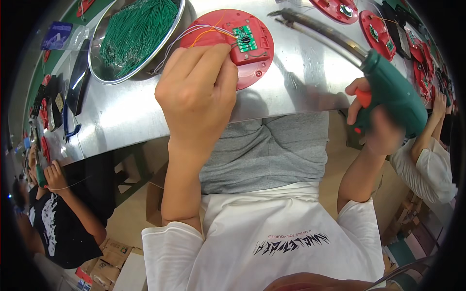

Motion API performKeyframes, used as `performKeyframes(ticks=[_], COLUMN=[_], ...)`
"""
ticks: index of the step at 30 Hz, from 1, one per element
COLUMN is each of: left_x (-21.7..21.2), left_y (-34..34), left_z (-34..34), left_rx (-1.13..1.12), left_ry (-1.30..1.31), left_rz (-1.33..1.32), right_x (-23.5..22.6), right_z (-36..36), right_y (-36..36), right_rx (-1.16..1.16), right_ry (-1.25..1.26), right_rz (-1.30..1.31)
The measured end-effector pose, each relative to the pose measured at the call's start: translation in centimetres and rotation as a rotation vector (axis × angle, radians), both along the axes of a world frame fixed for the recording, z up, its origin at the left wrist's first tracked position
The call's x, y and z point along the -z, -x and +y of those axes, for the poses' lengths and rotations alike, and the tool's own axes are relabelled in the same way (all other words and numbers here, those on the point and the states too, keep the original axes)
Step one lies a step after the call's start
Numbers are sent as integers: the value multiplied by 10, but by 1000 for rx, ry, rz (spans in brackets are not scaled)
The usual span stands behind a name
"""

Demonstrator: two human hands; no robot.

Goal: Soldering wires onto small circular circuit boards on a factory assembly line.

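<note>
- Bright metal is used for the surface, and co-workers are seated beyond both of its ends.
- Set in from the near edge, before the person, a red round casing is laid; a small green circuit board is seated on its raised part.
- White and orange wires are led to the board from the left.
- By the casing's near left part, the left hand is held palm down, its fingers curled and their tips brought to the board's side; whether a wire is pinched cannot be told.
- Around the handle of a green gun-shaped tool, the right hand is wrapped, a finger placed at the orange trigger; the metal barrel is pointed toward the far edge, apart from the casing.
- Left of the casing, a steel bowl is filled with green wires.
- Toward the left end, blue-handled pliers are placed near the near edge.
- Toward the far right, more red casings are spread.
</note>
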State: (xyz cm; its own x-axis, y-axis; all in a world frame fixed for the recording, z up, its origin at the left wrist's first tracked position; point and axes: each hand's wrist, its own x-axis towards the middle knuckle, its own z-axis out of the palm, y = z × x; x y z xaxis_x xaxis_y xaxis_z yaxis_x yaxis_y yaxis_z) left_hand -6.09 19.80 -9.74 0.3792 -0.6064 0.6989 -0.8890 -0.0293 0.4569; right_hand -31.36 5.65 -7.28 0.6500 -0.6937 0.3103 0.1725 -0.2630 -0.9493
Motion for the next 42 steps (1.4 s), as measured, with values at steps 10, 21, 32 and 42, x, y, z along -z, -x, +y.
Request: performKeyframes(ticks=[10,21,32,42], left_x=[-8,-42,-85,-107], left_y=[5,13,-37,67], left_z=[2,-4,-100,-135], left_rx=[14,101,31,280], left_ry=[-53,-354,-509,365], left_rz=[81,-8,-407,-524], right_x=[14,10,24,15], right_z=[-47,-55,-52,-43], right_y=[4,20,25,9], right_rx=[109,410,369,499], right_ry=[-273,-478,-608,-447], right_rz=[-235,-407,-578,-617])
